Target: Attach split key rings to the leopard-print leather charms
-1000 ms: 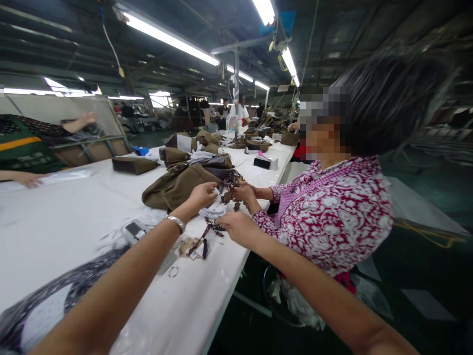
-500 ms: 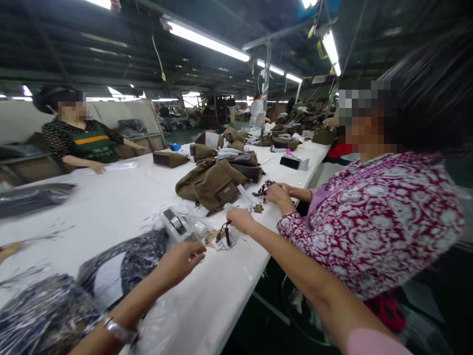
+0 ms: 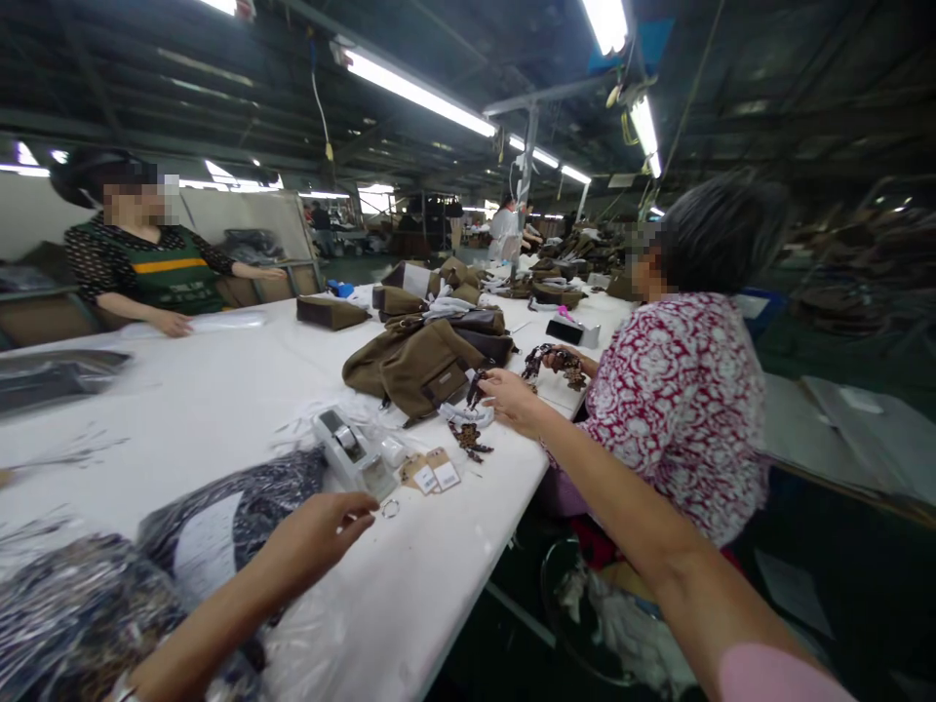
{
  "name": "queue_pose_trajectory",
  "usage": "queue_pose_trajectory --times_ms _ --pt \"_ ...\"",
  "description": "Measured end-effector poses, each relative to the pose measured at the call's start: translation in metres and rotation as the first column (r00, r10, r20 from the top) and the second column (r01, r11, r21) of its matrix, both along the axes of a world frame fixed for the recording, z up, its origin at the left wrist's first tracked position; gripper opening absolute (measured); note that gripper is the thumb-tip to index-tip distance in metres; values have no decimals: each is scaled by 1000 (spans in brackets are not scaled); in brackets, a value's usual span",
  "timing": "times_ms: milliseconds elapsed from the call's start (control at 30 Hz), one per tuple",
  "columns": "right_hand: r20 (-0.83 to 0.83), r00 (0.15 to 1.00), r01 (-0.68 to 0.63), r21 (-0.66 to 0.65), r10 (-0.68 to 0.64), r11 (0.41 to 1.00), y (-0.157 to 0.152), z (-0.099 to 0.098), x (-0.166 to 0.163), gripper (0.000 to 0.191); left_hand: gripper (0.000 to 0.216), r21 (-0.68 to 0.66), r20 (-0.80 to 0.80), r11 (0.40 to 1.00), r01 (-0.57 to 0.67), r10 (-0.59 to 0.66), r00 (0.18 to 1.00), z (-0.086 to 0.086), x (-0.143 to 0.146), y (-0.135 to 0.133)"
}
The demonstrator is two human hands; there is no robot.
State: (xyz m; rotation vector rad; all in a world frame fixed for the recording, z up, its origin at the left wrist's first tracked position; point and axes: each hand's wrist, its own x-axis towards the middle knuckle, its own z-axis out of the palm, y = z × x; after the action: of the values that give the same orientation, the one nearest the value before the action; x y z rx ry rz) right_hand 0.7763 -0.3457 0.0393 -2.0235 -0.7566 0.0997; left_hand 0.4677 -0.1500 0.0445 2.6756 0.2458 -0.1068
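Right hand [image 3: 512, 400]: thumb and fingers pinch a dark trim [image 3: 475, 389] at the edge of the white table [image 3: 431, 565], just beside a brown bag [image 3: 428, 369], while a floral piece [image 3: 466, 437] lies on the tabletop below, its connection to the trim not discernible. Left hand [image 3: 322, 534]: fingers loosely bent, thumb set apart from them, beside a small ring [image 3: 390, 509] and near the tape dispenser [image 3: 355, 456] and paper tags [image 3: 444, 470]. At right, a seated co-worker [image 3: 673, 400] holds a similar dark strand [image 3: 560, 362] over the table.
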Motion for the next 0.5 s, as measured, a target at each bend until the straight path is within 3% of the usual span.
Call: queue_pose_trajectory --times_ms 200,300,400,500 --pt "139 979 164 -81 -152 983 -16 17 32 21 36 117 12 988 -101 100 995 12 -38 -2" --pt "261 955 183 -129 -144 975 -17 28 33 21 37 133 22 980 -147 145 989 20 -61 -11" --pt "360 933 66 -192 8 979 -2 19 2 26 36 100 114 982 -161 150 982 22 -84 -21" --pt "373 884 -162 -319 281 934 25 -16 -59 18 32 40 249 989 -141 127 960 14 -108 -32"
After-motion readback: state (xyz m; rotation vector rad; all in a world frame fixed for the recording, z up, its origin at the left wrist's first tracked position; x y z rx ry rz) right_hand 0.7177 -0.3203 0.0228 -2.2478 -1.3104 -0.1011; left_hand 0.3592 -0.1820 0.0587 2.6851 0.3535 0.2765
